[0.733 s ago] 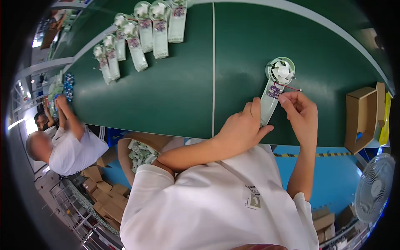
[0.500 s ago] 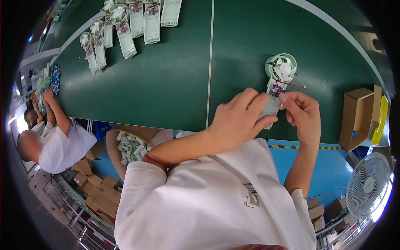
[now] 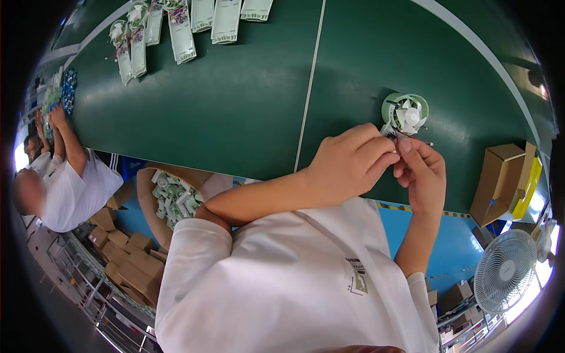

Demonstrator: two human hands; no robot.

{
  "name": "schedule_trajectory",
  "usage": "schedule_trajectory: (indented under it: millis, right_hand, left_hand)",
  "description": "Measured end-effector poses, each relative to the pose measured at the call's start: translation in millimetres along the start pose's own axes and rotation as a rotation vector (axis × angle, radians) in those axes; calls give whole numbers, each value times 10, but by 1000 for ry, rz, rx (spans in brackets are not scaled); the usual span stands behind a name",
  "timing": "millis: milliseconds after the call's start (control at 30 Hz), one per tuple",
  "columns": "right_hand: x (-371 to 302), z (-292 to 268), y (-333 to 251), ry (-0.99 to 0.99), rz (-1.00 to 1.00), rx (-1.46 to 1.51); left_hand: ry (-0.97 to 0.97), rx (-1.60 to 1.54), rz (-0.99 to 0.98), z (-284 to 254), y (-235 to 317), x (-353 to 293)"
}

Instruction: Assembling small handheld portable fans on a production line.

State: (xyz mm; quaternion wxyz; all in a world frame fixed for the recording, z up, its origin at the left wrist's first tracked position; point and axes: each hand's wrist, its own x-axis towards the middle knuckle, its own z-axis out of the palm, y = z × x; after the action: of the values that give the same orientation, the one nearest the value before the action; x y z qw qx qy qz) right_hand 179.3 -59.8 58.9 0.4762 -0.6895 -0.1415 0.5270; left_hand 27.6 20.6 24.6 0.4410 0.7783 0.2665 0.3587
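A pale green handheld fan (image 3: 410,115), its casing uncovered, lies on the green table with its white blades face up. Over its handle my left hand (image 3: 356,160) is closed, thumb and forefinger pinched at the upper end just below the fan ring. My right hand (image 3: 420,167) pinches at the same spot, its fingertips nearly touching the left ones. Whatever sits between the fingertips is too small to make out. A thin red wire (image 3: 419,139) with a white plug end runs out beside the right fingers. Both hands hide most of the handle and its circuit board.
Several similar open fans (image 3: 180,35) lie in a row at the far left of the table. A cardboard box (image 3: 500,176) stands at the right edge. Below the table's front is a carton (image 3: 154,203) of pale green parts. Another person (image 3: 76,188) works at far left.
My left hand has slid up from the lower handle toward the fan ring, and its fingertips now meet the right hand's at the board. The whole view has shifted slightly.
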Motion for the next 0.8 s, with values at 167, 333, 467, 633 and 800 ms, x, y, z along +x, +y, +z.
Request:
schedule_trajectory:
  millis: [167,333,467,633,800]
  right_hand:
    - [-40,-8,13,-57,75,120]
    - [8,-93,138,-6,-27,34]
    - [-5,21,83,144,-286,-266]
    - [21,43,239,182,-439,-404]
    - [28,93,283,199,-565,-542]
  left_hand:
    - [-73,-306,-240,-24,-32,-10]
    - [-96,-184,-181,-51,-76,23]
    - [-152,-68,-266,-39,-103,19]
    - [-368,-47,-325,-28,-136,28]
    - [-420,26,-302,-16,-145,32]
